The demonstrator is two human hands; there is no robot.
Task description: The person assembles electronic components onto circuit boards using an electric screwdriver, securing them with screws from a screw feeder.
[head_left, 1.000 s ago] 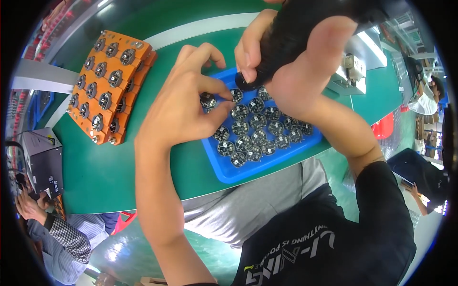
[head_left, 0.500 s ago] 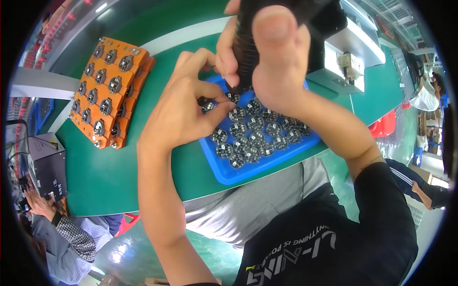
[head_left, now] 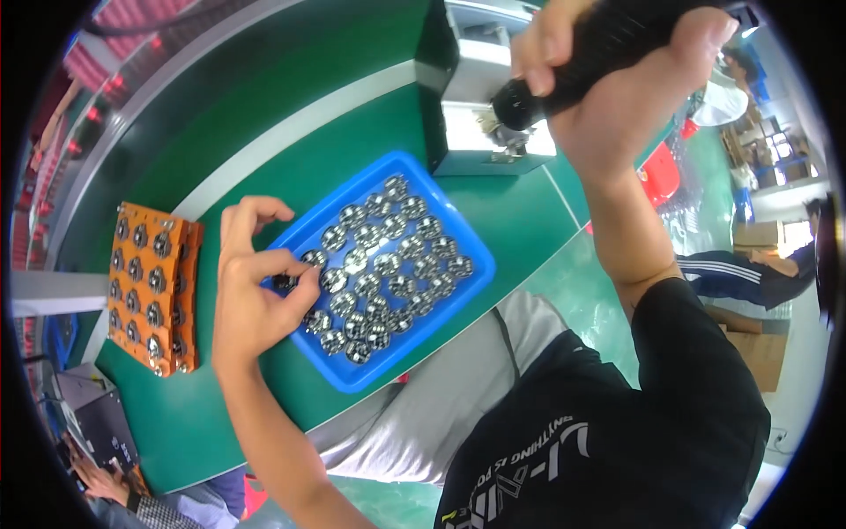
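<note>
When inspecting outward from the right hand (head_left: 606, 132), note firm closure around black cylindrical tool (head_left: 608, 48), well apart from blue tray (head_left: 414, 339). Locate left hand (head_left: 242, 295) at tray's left edge, with thumb and forefinger nearly meeting; cannot tell whether gripping anything. Find many round boards (head_left: 386, 264) loose inside. Farther left on green tabletop (head_left: 198, 445), find similar boards (head_left: 157, 279) seated in orange fixtures (head_left: 145, 292). Judge as partway: fixtures loaded, tray contents remaining.

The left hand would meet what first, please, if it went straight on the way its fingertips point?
Probably the round circuit board just right of the left hand, in the blue tray, though depth is unclear.
</note>
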